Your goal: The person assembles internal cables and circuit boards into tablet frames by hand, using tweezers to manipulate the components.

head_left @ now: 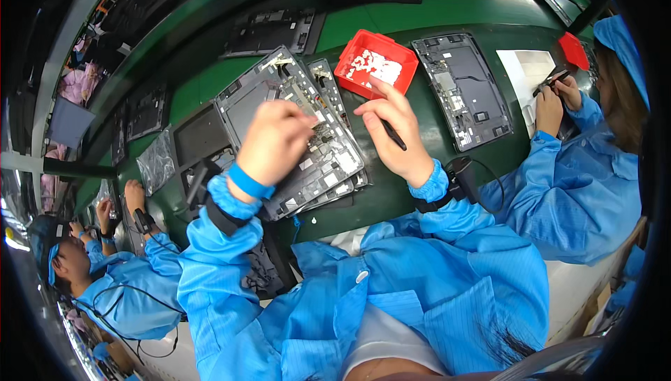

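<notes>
My left hand (272, 142) hovers over an opened tablet (334, 164), its fingers curled in a pinch and a little blurred. Whatever sits between those fingertips, if anything, is hidden. A blue band circles that wrist. To the right, my right hand (400, 133) grips a slim black tool (393, 135) whose working tip I cannot make out. This hand is just below a red bin (347, 88) that holds many small white pieces (374, 67). Bare circuit boards and metal parts show in the tablet, which lies tilted on top of other similar units.
Another opened tablet (467, 94) lies right of the bin, and one more (272, 32) lies behind. A clear plastic bag (155, 163) rests at left. Co-workers in blue sit on both sides; the right one's hands (552, 105) work over a white sheet (518, 74).
</notes>
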A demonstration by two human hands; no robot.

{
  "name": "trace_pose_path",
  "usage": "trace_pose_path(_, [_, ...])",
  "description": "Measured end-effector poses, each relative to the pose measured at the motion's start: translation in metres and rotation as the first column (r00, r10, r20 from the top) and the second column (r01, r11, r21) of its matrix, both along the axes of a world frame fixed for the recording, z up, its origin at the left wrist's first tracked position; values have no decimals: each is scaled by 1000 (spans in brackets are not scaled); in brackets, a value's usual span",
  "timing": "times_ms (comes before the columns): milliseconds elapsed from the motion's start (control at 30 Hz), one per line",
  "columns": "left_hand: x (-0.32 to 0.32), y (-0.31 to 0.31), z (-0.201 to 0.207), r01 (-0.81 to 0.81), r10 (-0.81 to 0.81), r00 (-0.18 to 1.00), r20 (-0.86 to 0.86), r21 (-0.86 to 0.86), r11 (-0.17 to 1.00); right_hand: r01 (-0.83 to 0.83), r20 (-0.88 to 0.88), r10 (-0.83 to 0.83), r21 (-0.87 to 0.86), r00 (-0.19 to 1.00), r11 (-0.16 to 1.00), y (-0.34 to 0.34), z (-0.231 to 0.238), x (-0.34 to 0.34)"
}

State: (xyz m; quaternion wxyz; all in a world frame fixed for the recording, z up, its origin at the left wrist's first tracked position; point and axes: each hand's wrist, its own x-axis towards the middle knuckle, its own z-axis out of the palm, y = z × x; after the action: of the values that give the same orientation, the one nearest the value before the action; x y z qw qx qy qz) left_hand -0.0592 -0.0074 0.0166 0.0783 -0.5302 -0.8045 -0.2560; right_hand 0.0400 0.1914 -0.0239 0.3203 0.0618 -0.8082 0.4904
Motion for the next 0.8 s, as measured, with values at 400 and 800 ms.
trace_pose_path(400, [42,8,-9,-225,212,953,217,37,974,-281,55,279,328,959,902,-8,-5,-18])
trace_pose_path(800, [40,19,-19,-355,283,801,527,38,934,-304,-3,331,390,944,869,3,-11,-37])
